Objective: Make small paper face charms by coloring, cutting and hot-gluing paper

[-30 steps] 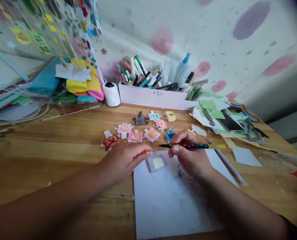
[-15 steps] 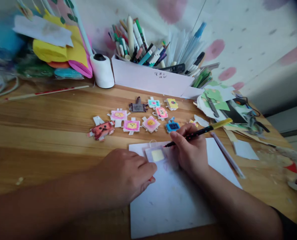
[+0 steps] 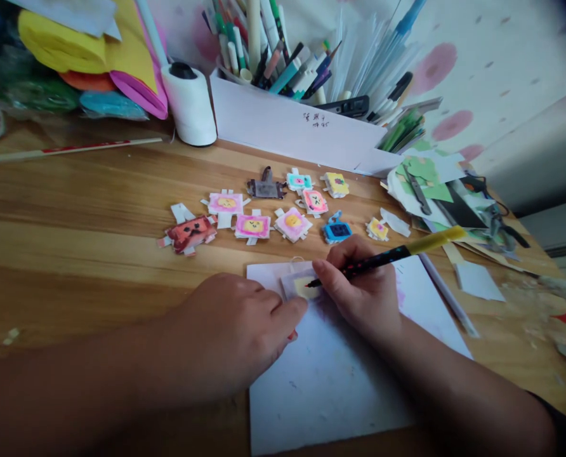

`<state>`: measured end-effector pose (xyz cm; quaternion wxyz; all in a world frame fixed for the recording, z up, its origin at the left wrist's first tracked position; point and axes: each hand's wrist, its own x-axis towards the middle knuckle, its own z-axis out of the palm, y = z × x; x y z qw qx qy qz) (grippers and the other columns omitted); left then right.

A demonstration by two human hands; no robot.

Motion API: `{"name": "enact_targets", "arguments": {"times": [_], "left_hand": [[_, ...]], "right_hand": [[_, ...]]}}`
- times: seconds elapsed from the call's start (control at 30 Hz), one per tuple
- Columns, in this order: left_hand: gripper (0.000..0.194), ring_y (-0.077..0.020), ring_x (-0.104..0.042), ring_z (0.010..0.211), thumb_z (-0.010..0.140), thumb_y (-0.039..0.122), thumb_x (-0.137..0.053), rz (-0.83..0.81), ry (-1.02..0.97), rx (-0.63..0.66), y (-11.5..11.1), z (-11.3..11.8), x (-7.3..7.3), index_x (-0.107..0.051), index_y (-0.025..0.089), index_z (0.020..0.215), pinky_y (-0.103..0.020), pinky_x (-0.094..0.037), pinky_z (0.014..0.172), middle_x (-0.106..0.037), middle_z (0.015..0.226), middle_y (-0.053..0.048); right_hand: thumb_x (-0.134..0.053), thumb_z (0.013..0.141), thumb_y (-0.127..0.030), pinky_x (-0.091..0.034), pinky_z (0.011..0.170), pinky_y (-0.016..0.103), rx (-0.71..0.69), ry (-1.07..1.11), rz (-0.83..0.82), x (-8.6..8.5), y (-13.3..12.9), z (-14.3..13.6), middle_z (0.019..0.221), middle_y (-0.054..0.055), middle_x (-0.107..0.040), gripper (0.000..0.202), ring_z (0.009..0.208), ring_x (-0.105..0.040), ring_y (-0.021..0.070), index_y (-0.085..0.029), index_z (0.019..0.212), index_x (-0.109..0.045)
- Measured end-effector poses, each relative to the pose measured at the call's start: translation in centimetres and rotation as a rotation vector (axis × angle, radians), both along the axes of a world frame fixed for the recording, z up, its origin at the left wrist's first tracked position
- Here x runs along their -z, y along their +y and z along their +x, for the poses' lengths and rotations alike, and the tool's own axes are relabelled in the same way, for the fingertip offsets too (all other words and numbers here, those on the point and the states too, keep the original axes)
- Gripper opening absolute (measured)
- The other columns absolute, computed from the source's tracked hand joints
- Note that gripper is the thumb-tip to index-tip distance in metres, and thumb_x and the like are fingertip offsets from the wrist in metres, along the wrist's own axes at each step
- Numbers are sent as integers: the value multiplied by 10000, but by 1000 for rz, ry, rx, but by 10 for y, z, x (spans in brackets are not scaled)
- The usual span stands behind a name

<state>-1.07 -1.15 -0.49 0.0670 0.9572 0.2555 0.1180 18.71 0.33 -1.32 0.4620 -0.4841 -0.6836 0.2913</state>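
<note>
My right hand [image 3: 366, 295] is closed around a black felt-tip pen [image 3: 378, 260] with coloured dots and a yellow end. The pen's reddish tip is over the pale yellow patch of a small whitish paper square [image 3: 290, 287]; whether it touches cannot be told. The square lies near the top edge of a white sheet or board [image 3: 330, 381], a thin loop at its top. My left hand [image 3: 249, 330] rests with curled fingers against the square's lower left edge. A bit of red shows under those fingers, too hidden to name.
Several small painted paper figures [image 3: 253, 226] lie beyond the sheet. Behind them stand a white box [image 3: 283, 127] of pens and a white thread spool [image 3: 190, 108]. Paper scraps with scissors [image 3: 416, 190] lie at right, a clear tube [image 3: 447, 295] beside the sheet.
The pen tip has moved from the square's upper right corner onto its yellow patch. My left hand stays by the square's edge. The view has tilted down and come slightly closer.
</note>
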Motion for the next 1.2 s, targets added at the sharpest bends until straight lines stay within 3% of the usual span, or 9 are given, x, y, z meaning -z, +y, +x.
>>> {"name": "enact_targets", "arguments": {"times": [1.2], "left_hand": [[258,-224,-647,563,923,277,-406,-54,69,-16,0,1,-2,-615,156,1013,-332,-467,513,-682,673,-44]], "right_hand": [[-634,797,-182,-304,410,207,-60,-87,30,-1,1,-2,559,-64,-429,218,468,-376,71,-210,665,-463]]}}
